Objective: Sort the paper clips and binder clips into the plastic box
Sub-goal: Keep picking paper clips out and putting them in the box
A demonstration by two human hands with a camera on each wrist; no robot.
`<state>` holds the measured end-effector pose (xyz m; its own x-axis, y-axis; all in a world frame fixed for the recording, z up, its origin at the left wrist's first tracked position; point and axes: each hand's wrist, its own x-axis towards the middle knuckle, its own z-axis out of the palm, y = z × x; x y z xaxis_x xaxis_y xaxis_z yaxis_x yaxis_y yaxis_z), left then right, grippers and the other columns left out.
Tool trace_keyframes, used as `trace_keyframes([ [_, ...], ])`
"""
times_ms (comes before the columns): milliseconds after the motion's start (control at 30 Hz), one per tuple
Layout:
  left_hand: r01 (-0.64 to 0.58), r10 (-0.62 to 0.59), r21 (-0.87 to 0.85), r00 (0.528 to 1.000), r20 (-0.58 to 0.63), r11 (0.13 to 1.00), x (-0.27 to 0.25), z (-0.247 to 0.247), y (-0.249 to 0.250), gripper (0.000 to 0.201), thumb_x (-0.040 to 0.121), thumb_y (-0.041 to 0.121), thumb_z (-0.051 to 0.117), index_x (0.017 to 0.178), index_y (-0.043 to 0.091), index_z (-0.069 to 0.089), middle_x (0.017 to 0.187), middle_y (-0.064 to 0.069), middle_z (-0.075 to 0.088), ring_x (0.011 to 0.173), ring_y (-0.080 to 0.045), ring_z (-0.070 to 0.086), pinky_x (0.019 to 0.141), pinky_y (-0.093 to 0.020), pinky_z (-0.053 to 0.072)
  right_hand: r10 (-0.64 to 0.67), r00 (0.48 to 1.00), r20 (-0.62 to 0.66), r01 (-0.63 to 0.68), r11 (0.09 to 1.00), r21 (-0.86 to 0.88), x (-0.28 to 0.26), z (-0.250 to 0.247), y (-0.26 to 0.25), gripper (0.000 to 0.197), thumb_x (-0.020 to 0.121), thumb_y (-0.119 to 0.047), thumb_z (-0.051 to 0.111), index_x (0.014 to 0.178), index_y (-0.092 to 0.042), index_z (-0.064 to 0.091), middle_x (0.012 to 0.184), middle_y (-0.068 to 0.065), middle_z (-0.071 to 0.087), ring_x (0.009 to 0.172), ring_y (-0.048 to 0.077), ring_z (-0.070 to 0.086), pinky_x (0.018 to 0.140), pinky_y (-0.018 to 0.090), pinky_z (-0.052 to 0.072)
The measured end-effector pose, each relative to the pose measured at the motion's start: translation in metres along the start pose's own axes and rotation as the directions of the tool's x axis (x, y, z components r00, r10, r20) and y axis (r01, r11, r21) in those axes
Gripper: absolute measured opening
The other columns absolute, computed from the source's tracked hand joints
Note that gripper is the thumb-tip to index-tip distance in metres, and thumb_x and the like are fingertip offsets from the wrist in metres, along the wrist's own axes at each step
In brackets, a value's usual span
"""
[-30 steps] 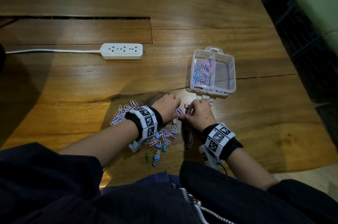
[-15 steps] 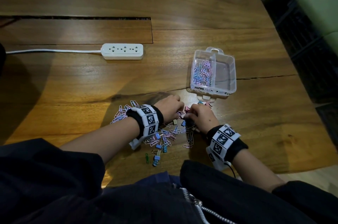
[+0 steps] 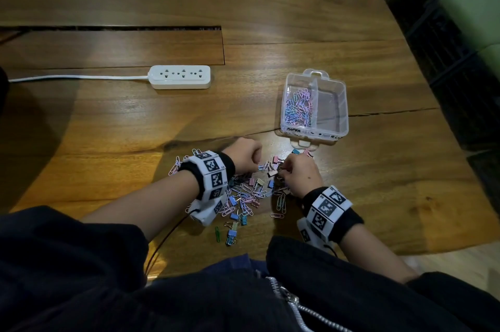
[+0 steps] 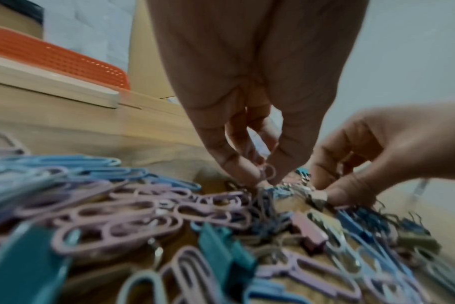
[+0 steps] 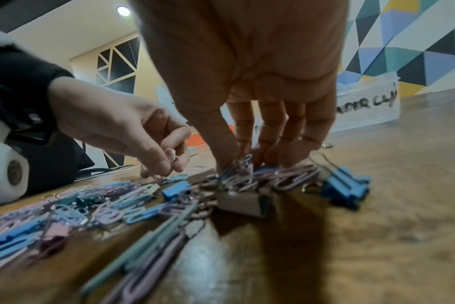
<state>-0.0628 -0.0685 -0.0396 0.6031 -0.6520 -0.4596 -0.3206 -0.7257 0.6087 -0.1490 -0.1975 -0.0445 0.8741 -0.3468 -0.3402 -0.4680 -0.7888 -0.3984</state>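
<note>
Over a glossy wooden table (image 3: 108, 120), the left hand (image 3: 244, 154) pinches a pink wire paper clip (image 4: 268, 173) from the loose pastel pile (image 3: 249, 193). The right hand (image 3: 299, 174) grips a bunch of clips (image 5: 238, 167). The clear plastic box (image 3: 341, 104), two compartments, sits just beyond, paper clips in its left side.

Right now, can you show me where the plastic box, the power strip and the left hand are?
plastic box (image 3: 341, 104): head view, on its right wall.
power strip (image 3: 180, 83): head view, on its white front edge.
left hand (image 3: 244, 154): head view, on the back of the hand.
</note>
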Motion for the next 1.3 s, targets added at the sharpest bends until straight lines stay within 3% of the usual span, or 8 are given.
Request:
trace_keyframes([
  [267,0.183,-0.138,-0.434,0.982,0.132,0.882,-0.009,-0.019,-0.008,0.022,0.084,-0.005,0.055,0.102,0.008,0.056,0.076,0.002,0.055,0.065,-0.006,0.053,0.054,-0.013,0.047,-0.110,0.992,0.067,0.110,0.994,0.000,-0.003,0.003,0.004,0.018,0.086,-0.005,0.054,0.104,-0.005,0.056,0.109,0.010,0.056,0.093,0.018,0.050,0.075,0.021,0.034],
  [367,0.249,-0.155,-0.571,0.966,0.209,0.783,-0.010,-0.024,-0.012,0.019,0.086,-0.009,0.048,0.094,0.005,0.058,0.084,-0.004,0.057,0.074,-0.013,0.055,0.070,-0.023,0.049,-0.144,0.986,0.083,0.146,0.989,-0.009,-0.003,0.001,0.007,0.016,0.087,-0.004,0.052,0.102,-0.005,0.058,0.106,0.007,0.054,0.101,0.019,0.050,0.078,0.017,0.033],
  [500,0.334,-0.204,-0.757,0.942,0.265,0.561,-0.008,-0.022,-0.008,0.023,0.089,-0.010,0.037,0.084,0.002,0.055,0.080,-0.008,0.050,0.066,-0.015,0.051,0.054,-0.020,0.052,-0.034,0.997,0.066,0.013,0.955,0.295,0.002,-0.007,0.014,0.016,0.088,0.001,0.047,0.093,-0.001,0.062,0.085,-0.002,0.054,0.077,0.011,0.053,0.059,0.012,0.037],
  [633,0.330,-0.319,-0.839,0.926,0.200,0.432,-0.002,-0.014,-0.003,0.022,0.087,-0.005,0.032,0.075,0.005,0.049,0.070,-0.004,0.038,0.058,-0.013,0.038,0.052,-0.025,0.047,0.123,0.967,0.225,-0.255,0.542,0.800,0.004,-0.022,0.020,0.023,0.091,0.004,0.040,0.077,-0.006,0.055,0.079,0.004,0.056,0.060,0.010,0.047,0.058,0.020,0.040],
  [733,0.317,-0.279,-0.592,0.947,0.159,0.741,-0.001,-0.009,0.005,0.005,0.090,0.011,0.044,0.087,0.008,0.047,0.067,0.000,0.041,0.054,-0.011,0.037,0.046,-0.021,0.036,0.093,0.931,0.353,-0.365,0.288,0.885,0.005,-0.030,0.019,0.024,0.091,0.003,0.033,0.079,-0.006,0.052,0.072,0.005,0.051,0.059,0.011,0.042,0.057,0.019,0.035],
  [800,0.178,-0.166,-0.175,0.983,0.084,0.968,0.002,-0.001,0.007,0.016,0.084,0.017,0.060,0.095,0.012,0.048,0.082,-0.001,0.052,0.065,-0.012,0.046,0.057,-0.023,0.039,0.103,0.931,0.349,-0.364,0.318,0.875,0.006,-0.030,0.017,0.022,0.089,-0.001,0.038,0.073,-0.007,0.052,0.068,0.003,0.046,0.057,0.010,0.038,0.055,0.019,0.030],
  [1000,0.047,-0.039,0.232,0.998,-0.039,0.972,0.008,0.009,0.006,0.026,0.079,0.021,0.068,0.100,0.011,0.058,0.106,-0.008,0.063,0.097,-0.025,0.058,0.073,-0.030,0.043,0.084,0.969,0.233,-0.155,0.939,0.308,0.017,-0.016,0.011,0.014,0.084,-0.013,0.055,0.079,-0.002,0.063,0.076,0.007,0.059,0.072,0.018,0.054,0.066,0.028,0.044],
  [1300,0.056,-0.067,0.254,0.997,0.035,0.965,0.008,0.012,0.007,0.025,0.091,0.024,0.048,0.094,0.002,0.058,0.093,-0.011,0.059,0.083,-0.024,0.054,0.074,-0.035,0.045,-0.027,0.978,0.208,-0.031,0.962,0.270,0.009,-0.016,0.015,0.023,0.076,-0.006,0.067,0.096,-0.012,0.060,0.089,0.002,0.061,0.086,0.020,0.059,0.080,0.035,0.053],
])
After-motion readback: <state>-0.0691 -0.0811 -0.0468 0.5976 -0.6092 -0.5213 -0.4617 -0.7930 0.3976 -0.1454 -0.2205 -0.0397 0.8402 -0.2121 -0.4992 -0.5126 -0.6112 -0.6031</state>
